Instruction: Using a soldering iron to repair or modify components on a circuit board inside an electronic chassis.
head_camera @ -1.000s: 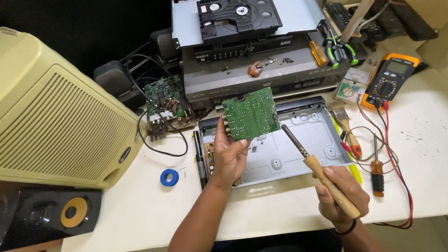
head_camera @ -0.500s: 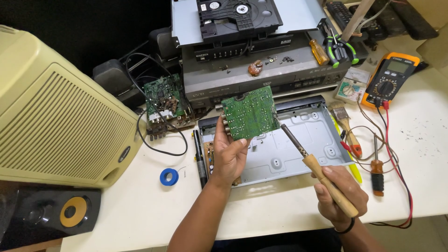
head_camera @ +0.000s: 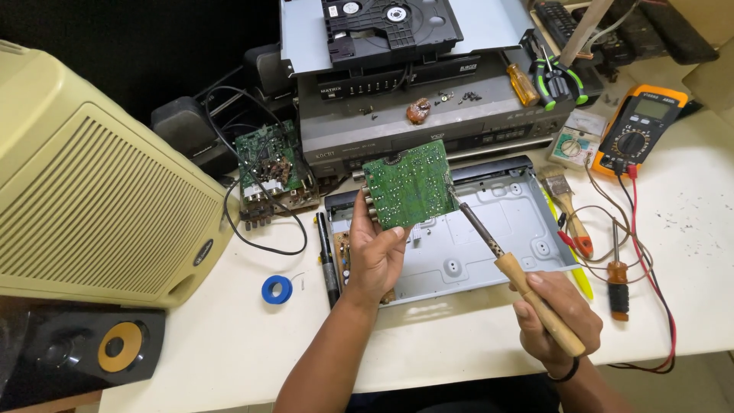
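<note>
My left hand (head_camera: pixel 377 255) holds a green circuit board (head_camera: pixel 409 183) upright by its lower left edge, solder side facing me. My right hand (head_camera: pixel 556 317) grips the wooden handle of a soldering iron (head_camera: pixel 511 268). The iron's metal tip touches the right edge of the board. Both hover over an open grey metal player chassis (head_camera: pixel 489 245) lying on the white table.
A cream speaker cabinet (head_camera: pixel 92 199) fills the left. A second green circuit board (head_camera: pixel 267 164) with black wires, a blue solder spool (head_camera: pixel 277 289), stacked disc players (head_camera: pixel 428 92), an orange multimeter (head_camera: pixel 641 126), a brush (head_camera: pixel 567 200) and screwdrivers (head_camera: pixel 616 268) surround the chassis.
The soldering iron's tip has crept slightly up and left to the board's right edge. The board and my left hand stay almost still.
</note>
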